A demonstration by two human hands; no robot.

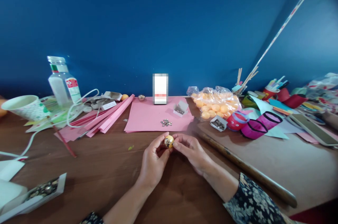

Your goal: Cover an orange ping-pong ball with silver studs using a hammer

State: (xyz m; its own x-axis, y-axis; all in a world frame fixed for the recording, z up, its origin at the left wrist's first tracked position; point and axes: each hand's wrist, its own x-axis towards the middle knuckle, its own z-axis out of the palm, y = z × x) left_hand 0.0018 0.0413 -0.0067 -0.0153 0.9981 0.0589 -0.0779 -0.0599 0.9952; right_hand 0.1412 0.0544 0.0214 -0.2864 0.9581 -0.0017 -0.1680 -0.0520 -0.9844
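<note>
My left hand (154,162) holds a small orange ball (169,141) between thumb and fingers, just in front of the pink paper. Shiny metal tacks cover part of the ball's near side. On the ball's right side, my right hand (194,150) has its thumb and forefinger pinched together; what is between those fingertips is too small to make out. Beyond the hands, a loose pile of metal tacks (166,122) lies on the pink paper (145,114). A small open white box (180,108) with more tacks stands behind the pile.
A bag of orange balls (216,102), a second tack box (218,124) and purple rings (255,129) sit to the right, beside a long wooden stick (250,169). Leftward are a paper cup (25,107), a bottle (62,83) and a cable. A phone-like screen (160,88) stands behind.
</note>
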